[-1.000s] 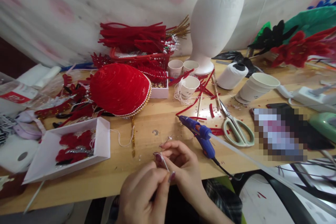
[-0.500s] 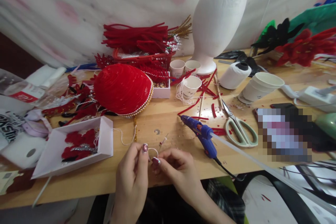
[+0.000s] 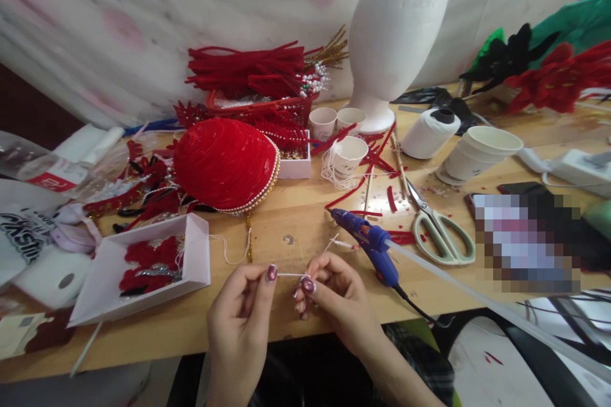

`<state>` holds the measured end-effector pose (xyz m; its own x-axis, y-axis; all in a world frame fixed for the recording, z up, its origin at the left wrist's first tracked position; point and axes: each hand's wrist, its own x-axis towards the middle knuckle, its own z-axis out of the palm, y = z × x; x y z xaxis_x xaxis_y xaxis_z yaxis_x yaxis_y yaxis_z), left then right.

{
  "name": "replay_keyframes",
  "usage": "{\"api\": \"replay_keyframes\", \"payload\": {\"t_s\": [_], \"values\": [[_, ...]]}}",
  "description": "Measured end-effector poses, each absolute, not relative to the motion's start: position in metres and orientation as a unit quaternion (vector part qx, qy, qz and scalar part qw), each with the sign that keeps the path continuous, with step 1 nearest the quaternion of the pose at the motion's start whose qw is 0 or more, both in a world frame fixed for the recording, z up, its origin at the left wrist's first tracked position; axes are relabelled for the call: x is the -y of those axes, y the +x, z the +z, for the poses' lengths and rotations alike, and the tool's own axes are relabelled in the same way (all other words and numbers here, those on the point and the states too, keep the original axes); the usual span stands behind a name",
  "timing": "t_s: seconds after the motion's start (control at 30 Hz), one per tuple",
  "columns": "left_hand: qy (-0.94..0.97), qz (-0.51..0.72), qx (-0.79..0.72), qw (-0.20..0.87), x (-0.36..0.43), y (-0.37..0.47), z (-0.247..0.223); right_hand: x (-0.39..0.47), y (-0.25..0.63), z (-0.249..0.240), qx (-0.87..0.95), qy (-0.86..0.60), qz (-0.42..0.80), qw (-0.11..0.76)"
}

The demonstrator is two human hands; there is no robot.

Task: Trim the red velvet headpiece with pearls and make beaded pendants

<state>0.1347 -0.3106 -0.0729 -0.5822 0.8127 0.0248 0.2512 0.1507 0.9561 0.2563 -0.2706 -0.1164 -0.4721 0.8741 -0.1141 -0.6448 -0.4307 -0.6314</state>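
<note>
A short white string [image 3: 289,275] runs straight between my two hands above the table's front edge. My left hand [image 3: 242,324] pinches one end between thumb and forefinger. The other end is gripped by my right hand [image 3: 340,296], its fingers curled. From behind the right fingers a thin pale piece with a small reddish spot [image 3: 344,244] sticks up; its kind is too small to make out. A blue hot glue gun [image 3: 363,235] lies just beyond my right hand. Ahead and left sits a red wound cap [image 3: 222,165] edged with pearl beads.
A white box [image 3: 195,254] with red flowers stands at left. Scissors [image 3: 442,235], a thread spool [image 3: 429,133], paper cups [image 3: 349,156] and red scraps lie right of centre. A white foam head [image 3: 398,38] rises behind. Phones [image 3: 529,235] lie at right.
My hands have moved apart, the right one shifting right and slightly up. The white string, curved in a loop before, is now straight. The thin pale piece moved right with my right hand.
</note>
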Motion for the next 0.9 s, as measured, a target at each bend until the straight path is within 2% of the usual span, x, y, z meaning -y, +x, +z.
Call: {"api": "replay_keyframes", "payload": {"t_s": [0.2, 0.37, 0.6, 0.8, 0.9], "values": [[0.375, 0.502, -0.721, 0.296, 0.315, 0.134, -0.071, 0.268, 0.257, -0.113, 0.220, -0.134, 0.847, 0.465], [0.380, 0.498, -0.714, 0.312, 0.317, 0.131, -0.072, 0.268, 0.256, -0.115, 0.203, -0.138, 0.843, 0.480], [0.429, 0.515, -0.679, 0.299, 0.313, 0.125, -0.074, 0.269, 0.254, -0.116, 0.219, -0.156, 0.841, 0.469], [0.459, 0.528, -0.672, 0.243, 0.309, 0.122, -0.076, 0.270, 0.255, -0.120, 0.252, -0.146, 0.841, 0.456], [0.449, 0.527, -0.675, 0.255, 0.304, 0.123, -0.074, 0.270, 0.255, -0.119, 0.237, -0.144, 0.845, 0.457]]}}
